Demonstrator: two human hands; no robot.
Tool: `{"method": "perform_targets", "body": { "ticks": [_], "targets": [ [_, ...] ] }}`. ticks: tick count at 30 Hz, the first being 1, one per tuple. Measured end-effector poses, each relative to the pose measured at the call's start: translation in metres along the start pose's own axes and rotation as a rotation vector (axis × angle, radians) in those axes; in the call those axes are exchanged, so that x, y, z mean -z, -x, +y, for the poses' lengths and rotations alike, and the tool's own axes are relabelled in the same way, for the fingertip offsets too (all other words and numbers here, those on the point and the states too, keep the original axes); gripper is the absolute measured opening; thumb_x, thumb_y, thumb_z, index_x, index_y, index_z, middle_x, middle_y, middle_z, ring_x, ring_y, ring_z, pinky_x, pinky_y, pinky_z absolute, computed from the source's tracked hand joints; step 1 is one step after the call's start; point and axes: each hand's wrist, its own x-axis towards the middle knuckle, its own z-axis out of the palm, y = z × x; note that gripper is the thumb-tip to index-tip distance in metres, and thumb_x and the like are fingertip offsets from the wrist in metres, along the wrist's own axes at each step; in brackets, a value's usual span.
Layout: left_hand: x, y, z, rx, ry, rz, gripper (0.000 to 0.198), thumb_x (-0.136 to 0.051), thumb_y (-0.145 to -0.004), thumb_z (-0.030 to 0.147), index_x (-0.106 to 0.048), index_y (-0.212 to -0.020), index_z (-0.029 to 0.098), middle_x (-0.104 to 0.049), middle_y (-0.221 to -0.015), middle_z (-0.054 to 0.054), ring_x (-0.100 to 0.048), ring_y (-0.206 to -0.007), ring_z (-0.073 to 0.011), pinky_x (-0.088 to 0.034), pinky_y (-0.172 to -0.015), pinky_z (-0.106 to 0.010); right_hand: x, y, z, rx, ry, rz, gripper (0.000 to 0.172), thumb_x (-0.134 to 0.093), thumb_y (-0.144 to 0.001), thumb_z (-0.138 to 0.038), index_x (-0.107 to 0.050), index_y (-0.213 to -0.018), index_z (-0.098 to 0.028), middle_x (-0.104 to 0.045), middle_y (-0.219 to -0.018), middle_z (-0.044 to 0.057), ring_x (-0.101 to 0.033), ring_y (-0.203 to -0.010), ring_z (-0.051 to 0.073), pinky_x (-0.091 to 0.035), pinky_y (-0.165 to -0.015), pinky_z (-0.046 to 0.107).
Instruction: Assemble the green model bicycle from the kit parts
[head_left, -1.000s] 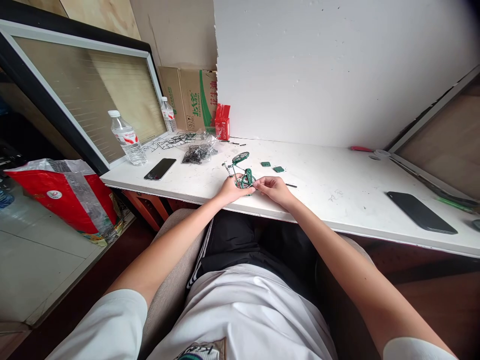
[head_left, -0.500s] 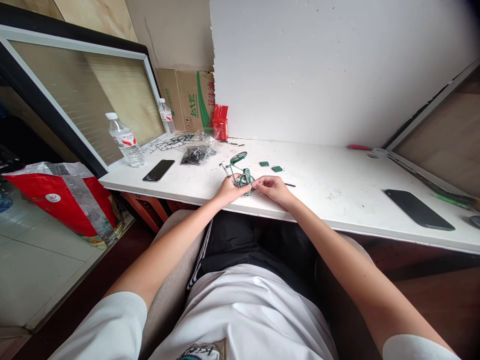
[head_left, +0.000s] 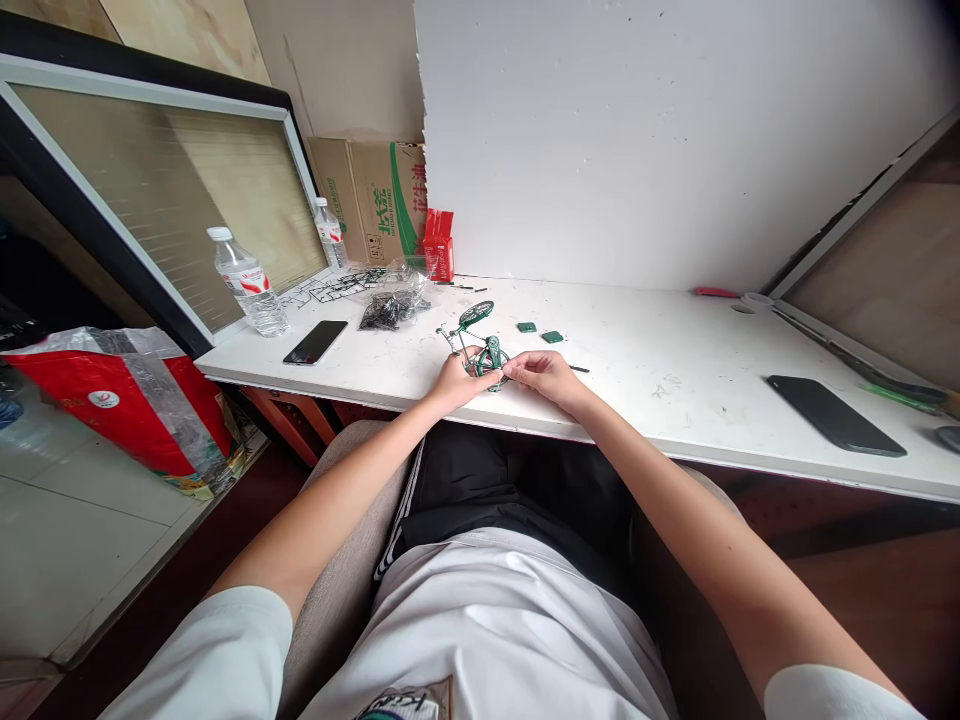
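Observation:
A small green model bicycle is tilted over the white desk, one wheel toward the back and the other between my hands. My left hand is closed around its near part, the thumb pointing right. From the right, my right hand pinches at the near wheel with thumb and index finger; whether a small part sits between those fingertips is hidden. Two small green pieces lie just behind my right hand, and a thin black stick lies beside it.
A clear plastic bag of dark parts and black part frames lie left of the bicycle. Two water bottles, a phone, a red box and a carton stand or lie beyond. At right is a black phone.
The view has shifted very slightly. Both hands stay in the same place at the bicycle, with no clear movement of it.

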Motion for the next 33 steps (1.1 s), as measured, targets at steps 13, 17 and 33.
{"method": "perform_targets", "body": {
  "ticks": [13, 17, 33],
  "targets": [
    [-0.0005, 0.0028, 0.0047, -0.044, 0.087, -0.033, 0.037, -0.09, -0.075, 0.039, -0.072, -0.097, 0.016, -0.076, -0.088, -0.003, -0.065, -0.075, -0.0143, -0.052, -0.068, -0.025, 0.0032, 0.0007, 0.0005, 0.008, -0.051, -0.017, 0.045, -0.092, -0.076, -0.06, -0.084, -0.094, -0.019, -0.078, -0.093, 0.007, -0.064, -0.084, 0.02, -0.049, -0.078, 0.034],
    [-0.0006, 0.004, 0.0072, -0.043, 0.116, -0.031, 0.035, -0.091, -0.074, 0.037, -0.073, -0.095, 0.016, -0.076, -0.087, -0.003, -0.064, -0.073, -0.0143, -0.052, -0.066, -0.025, 0.0035, 0.0, 0.0022, 0.022, -0.056, -0.026, 0.04, -0.091, -0.079, -0.057, -0.085, -0.094, -0.02, -0.078, -0.093, 0.006, -0.063, -0.083, 0.019, -0.048, -0.078, 0.034],
    [0.0012, -0.0004, -0.0005, -0.061, 0.186, -0.08, 0.037, -0.092, -0.074, 0.035, -0.072, -0.098, 0.015, -0.075, -0.091, -0.005, -0.068, -0.081, -0.0154, -0.052, -0.074, -0.026, 0.0016, 0.0017, -0.0011, 0.03, -0.064, -0.04, 0.041, -0.089, -0.082, -0.058, -0.084, -0.095, -0.019, -0.076, -0.092, 0.005, -0.061, -0.081, 0.018, -0.047, -0.078, 0.034]
  ]
}}
